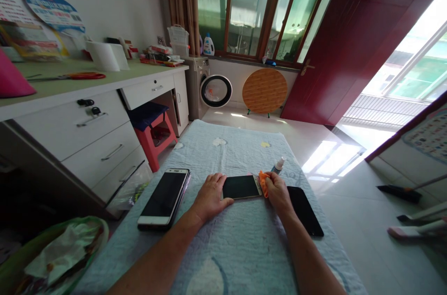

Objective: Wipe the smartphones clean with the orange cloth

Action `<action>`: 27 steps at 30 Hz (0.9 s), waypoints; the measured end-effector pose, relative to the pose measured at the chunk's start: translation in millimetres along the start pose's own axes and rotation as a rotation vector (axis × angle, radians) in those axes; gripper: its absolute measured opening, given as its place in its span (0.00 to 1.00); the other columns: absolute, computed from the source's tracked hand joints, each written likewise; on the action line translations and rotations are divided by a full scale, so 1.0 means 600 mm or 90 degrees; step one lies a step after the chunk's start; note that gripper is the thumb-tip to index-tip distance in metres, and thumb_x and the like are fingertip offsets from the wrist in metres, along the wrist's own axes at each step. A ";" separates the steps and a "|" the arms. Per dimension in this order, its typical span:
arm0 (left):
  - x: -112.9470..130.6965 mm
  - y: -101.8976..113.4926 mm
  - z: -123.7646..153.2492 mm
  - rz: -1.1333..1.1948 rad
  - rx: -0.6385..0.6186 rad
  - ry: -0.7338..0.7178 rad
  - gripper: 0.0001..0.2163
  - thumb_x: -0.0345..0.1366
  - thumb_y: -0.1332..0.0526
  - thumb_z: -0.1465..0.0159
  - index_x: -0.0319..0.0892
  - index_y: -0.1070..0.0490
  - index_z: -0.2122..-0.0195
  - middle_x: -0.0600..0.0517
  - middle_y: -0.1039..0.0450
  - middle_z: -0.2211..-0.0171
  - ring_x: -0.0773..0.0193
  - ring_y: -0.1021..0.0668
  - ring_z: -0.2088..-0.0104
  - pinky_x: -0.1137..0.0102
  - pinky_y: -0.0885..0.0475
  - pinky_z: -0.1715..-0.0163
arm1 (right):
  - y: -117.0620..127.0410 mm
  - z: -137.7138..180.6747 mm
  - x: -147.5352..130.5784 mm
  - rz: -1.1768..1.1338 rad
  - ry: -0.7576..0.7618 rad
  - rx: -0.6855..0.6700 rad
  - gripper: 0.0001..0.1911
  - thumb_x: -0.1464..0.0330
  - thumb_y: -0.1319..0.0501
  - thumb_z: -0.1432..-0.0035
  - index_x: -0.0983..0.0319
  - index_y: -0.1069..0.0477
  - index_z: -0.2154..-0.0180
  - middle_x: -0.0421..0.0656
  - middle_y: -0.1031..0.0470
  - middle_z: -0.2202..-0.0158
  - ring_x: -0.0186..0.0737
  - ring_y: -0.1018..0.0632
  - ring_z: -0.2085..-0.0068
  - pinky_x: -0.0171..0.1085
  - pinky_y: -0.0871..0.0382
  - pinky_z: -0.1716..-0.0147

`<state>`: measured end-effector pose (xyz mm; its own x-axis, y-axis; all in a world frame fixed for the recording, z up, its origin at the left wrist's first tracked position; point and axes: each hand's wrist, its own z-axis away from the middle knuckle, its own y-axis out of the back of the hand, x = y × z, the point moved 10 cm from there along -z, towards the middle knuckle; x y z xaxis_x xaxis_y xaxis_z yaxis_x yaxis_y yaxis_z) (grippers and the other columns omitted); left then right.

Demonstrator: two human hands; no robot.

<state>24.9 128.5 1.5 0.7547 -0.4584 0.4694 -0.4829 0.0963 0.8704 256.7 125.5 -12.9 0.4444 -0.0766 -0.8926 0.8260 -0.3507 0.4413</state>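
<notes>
A smartphone (pixel 241 187) with a dark screen lies sideways on the cloth-covered table (pixel 230 234). My left hand (pixel 210 196) grips its left end, thumb along the near edge and fingers at the far edge. In my right hand (pixel 277 189) an orange cloth (pixel 263 184) is pinched, touching the phone's right end. Under and beside my right wrist rests a black phone or small tablet (pixel 304 211), partly hidden by the arm. To the left lies a stack of phones, a white-framed phone (pixel 164 197) on top. Behind my right hand stands a small spray bottle (pixel 278 165).
On the left is a white desk (pixel 94 123) with drawers, and a red stool (pixel 157 137) is beneath it. A waste bin (pixel 101 239) stands at the lower left. Farther back are a washing machine (pixel 195 88), a round wooden tabletop (pixel 264 91) and a red door (pixel 335 39).
</notes>
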 end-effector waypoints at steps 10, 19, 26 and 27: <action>-0.002 -0.002 0.001 -0.004 0.011 0.010 0.28 0.43 0.34 0.44 0.42 0.36 0.44 0.43 0.35 0.44 0.49 0.34 0.43 0.58 0.41 0.41 | -0.019 0.014 -0.036 0.184 0.090 -0.070 0.15 0.64 0.42 0.48 0.61 0.24 0.61 0.43 0.22 0.69 0.41 0.23 0.68 0.35 0.33 0.67; -0.002 -0.001 0.003 -0.017 0.023 0.016 0.28 0.44 0.35 0.44 0.40 0.36 0.44 0.42 0.34 0.44 0.48 0.34 0.43 0.59 0.41 0.41 | 0.000 0.041 -0.007 0.106 -0.036 -0.121 0.14 0.59 0.42 0.48 0.62 0.23 0.69 0.36 0.32 0.85 0.34 0.31 0.84 0.31 0.39 0.82; 0.000 0.002 0.003 -0.011 0.011 0.018 0.27 0.43 0.34 0.44 0.42 0.35 0.45 0.44 0.34 0.45 0.49 0.33 0.44 0.58 0.40 0.42 | 0.001 0.042 -0.002 0.079 -0.045 -0.108 0.14 0.60 0.42 0.48 0.62 0.23 0.70 0.36 0.32 0.85 0.33 0.31 0.84 0.31 0.40 0.83; 0.000 0.003 0.002 -0.010 0.010 0.015 0.26 0.43 0.34 0.44 0.42 0.35 0.45 0.44 0.34 0.45 0.49 0.33 0.44 0.58 0.40 0.42 | -0.002 0.038 -0.003 0.076 -0.037 -0.105 0.14 0.60 0.43 0.48 0.62 0.23 0.69 0.36 0.31 0.85 0.33 0.31 0.83 0.30 0.40 0.82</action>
<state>23.7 127.3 2.9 0.7727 -0.4384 0.4591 -0.4776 0.0749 0.8754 247.2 104.5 -14.0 0.5258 -0.1640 -0.8346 0.8164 -0.1779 0.5493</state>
